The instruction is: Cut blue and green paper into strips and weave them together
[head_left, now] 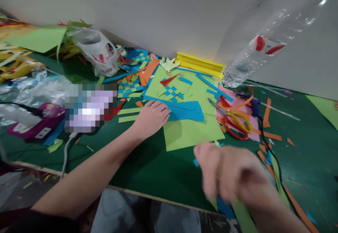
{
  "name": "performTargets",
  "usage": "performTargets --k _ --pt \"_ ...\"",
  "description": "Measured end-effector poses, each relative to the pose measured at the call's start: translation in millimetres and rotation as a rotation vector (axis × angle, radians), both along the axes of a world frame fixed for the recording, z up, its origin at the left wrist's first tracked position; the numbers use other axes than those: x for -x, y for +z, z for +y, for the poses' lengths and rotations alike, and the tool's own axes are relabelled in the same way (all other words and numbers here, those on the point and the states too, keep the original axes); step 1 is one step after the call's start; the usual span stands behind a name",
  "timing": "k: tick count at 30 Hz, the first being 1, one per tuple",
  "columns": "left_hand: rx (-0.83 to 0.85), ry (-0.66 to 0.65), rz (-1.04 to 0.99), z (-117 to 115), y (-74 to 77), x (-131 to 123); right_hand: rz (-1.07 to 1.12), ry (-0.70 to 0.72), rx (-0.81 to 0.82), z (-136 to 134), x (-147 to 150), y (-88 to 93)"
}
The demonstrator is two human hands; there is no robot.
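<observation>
My left hand (pixel 151 117) lies palm down on the green table (pixel 148 162), fingers stretched onto a blue paper sheet (pixel 185 111) that rests on a light green sheet (pixel 192 132). My right hand (pixel 232 176) is near the front edge, smeared by motion, fingers curled; green and blue paper strips (pixel 239 213) show beneath it. A small blue-and-green woven paper piece (pixel 171 92) lies just beyond the blue sheet.
Red-and-yellow scissors (pixel 236 120) lie right of the sheets on pink paper. A clear plastic bottle (pixel 253 55) leans at back right, by a yellow box (pixel 199 65). A plastic bag (pixel 96 51), paper scraps and woven pieces crowd the back left. A purple device (pixel 39 125) with cables sits left.
</observation>
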State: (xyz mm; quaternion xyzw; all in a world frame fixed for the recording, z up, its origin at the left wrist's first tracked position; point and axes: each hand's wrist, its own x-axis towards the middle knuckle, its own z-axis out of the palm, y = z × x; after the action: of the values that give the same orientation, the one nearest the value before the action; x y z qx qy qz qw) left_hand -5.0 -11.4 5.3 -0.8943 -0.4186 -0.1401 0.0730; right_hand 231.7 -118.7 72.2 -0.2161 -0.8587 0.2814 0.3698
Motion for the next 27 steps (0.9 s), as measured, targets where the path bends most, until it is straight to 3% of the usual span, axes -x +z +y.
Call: performTargets --k 1,2,4,6,11,27 --pt "0.006 0.001 0.008 0.2 -0.5 0.2 -0.004 -0.071 0.070 15.4 -1.4 -8.7" --pt "0.012 0.001 0.016 0.5 -0.9 0.4 -0.055 -0.239 0.087 29.5 -3.2 -19.2" --pt "0.020 -0.001 0.031 1.1 -1.4 0.9 -0.245 -0.634 -0.078 51.6 -8.3 -42.6" --pt "0.019 -0.013 0.047 1.4 -1.5 1.4 -0.441 -0.768 -0.200 64.1 -14.6 -63.6" --pt "0.030 -0.030 0.079 1.8 -1.8 3.4 -0.519 -0.824 -0.238 70.2 -24.5 -85.8" --pt "0.040 -0.053 -0.109 3.5 0.8 6.9 -0.289 -0.892 -0.319 72.8 -26.9 -80.7"
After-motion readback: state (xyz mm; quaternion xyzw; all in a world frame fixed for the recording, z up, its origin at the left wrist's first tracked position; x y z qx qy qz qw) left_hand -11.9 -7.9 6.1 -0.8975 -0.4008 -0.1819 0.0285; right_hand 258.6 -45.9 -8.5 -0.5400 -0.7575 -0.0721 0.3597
